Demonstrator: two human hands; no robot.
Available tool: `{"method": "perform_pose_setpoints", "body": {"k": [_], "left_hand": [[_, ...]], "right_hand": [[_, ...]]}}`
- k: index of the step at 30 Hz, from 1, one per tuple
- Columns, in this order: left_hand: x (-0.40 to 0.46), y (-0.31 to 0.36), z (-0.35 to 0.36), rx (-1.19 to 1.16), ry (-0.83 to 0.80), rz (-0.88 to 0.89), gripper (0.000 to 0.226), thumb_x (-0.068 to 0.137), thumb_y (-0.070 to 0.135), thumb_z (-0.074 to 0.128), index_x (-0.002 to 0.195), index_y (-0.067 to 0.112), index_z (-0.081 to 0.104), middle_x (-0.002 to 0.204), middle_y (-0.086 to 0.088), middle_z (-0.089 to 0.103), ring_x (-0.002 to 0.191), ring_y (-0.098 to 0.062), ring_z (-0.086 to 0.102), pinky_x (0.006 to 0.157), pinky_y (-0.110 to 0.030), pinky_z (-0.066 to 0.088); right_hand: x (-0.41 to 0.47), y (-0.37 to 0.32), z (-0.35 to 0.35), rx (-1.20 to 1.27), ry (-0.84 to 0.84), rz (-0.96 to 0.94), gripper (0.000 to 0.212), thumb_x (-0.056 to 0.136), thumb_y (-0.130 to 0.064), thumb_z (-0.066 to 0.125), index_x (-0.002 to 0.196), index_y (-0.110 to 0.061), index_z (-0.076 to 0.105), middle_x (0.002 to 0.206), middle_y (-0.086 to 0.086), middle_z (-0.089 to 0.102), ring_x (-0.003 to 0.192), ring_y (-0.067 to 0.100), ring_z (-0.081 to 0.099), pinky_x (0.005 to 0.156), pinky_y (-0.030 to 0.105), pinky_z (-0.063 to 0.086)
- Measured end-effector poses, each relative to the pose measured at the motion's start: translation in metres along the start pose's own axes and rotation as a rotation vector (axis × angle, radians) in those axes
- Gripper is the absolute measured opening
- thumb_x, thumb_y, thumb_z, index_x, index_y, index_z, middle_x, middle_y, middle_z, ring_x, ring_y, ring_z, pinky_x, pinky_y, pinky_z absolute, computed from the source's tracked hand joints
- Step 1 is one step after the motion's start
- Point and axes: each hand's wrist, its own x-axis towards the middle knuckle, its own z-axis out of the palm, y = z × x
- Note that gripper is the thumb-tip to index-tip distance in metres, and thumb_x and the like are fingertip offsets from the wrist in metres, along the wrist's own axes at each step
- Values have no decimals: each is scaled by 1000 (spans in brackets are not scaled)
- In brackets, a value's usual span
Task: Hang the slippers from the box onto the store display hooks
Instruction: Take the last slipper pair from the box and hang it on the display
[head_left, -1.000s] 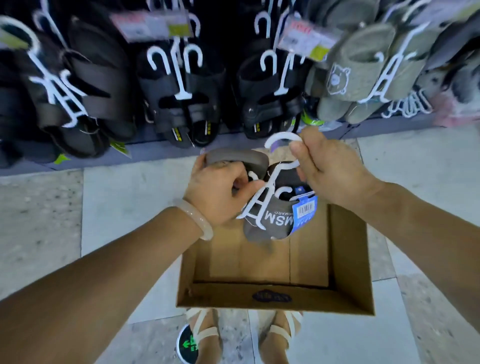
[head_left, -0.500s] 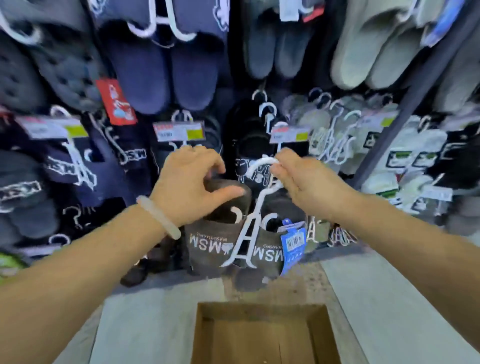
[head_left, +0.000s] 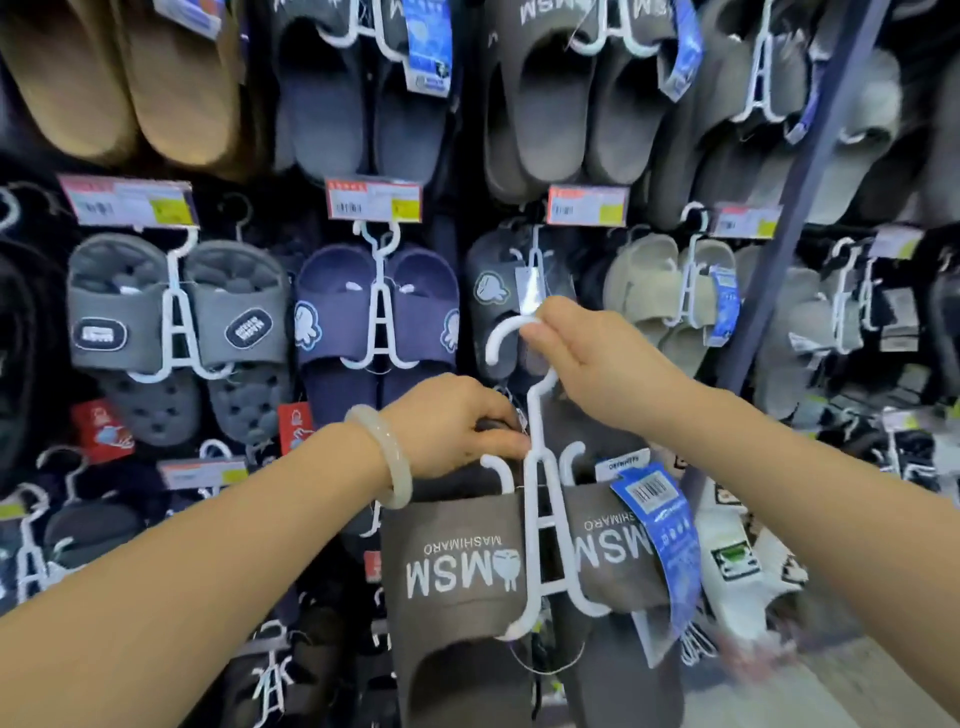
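Note:
A pair of dark grey slippers (head_left: 457, 566) printed "MSM MASHIMARO" hangs on a white plastic hanger (head_left: 540, 519) with a blue barcode tag (head_left: 665, 530). My right hand (head_left: 587, 358) pinches the hanger's curved hook at the top. My left hand (head_left: 457, 426) grips the top of the left slipper beside the hanger stem. The pair is held up in front of the display wall, its hook just below a hanging dark slipper pair with a cartoon patch (head_left: 498, 291). The box is out of view.
The wall is packed with hung slippers: grey pair (head_left: 171, 306), navy pair (head_left: 379, 312), beige pair (head_left: 670, 291), larger pairs above. Price labels (head_left: 374, 200) sit on the hook ends. A dark upright post (head_left: 795, 208) runs down at right. Floor shows at bottom right.
Both hands have raised the slipper pair from above the box up to the middle rows of the display. My view has tilted upward, so the box has left the frame.

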Motion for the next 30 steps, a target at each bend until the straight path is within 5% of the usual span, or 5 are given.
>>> {"method": "perform_pose_setpoints", "body": {"k": [10,13,21,25,30], "left_hand": [[12,47,-73,-312,70,4,31,92,12,53,120,24,54,111,2,66,98,-1,62,93,-17,46],[10,62,-98,-660,233,30,29,88,-3,53,113,10,60,102,-11,70,89,-8,68,84,-22,55],[13,49,-144,-571,477,-26,27,97,21,41,80,9,59,74,-12,71,57,-5,63,59,-11,51],[17,14,-170,-533,472,-83,32,97,25,42,74,12,60,77,-16,72,65,-18,63,72,-26,50],[31,-30,-213,-538,468,-101,35,96,23,44,65,13,56,61,-5,70,51,-7,62,60,-20,46]], "right_hand": [[28,-1,-62,40,109,-104,35,98,-34,34,64,-28,28,62,-9,41,73,27,47,71,41,41],[42,-6,-76,96,174,-134,29,97,-33,38,69,-26,36,63,-8,44,73,25,48,72,40,40],[99,-46,-91,185,235,-143,28,96,-34,42,71,-21,45,66,-4,49,71,24,52,73,40,47],[135,-60,-75,268,241,-137,30,95,-29,46,81,-5,56,58,-3,46,45,4,48,44,13,36],[182,-80,-67,420,189,-57,27,94,-27,48,82,-7,60,52,6,52,29,7,37,34,13,32]]}}
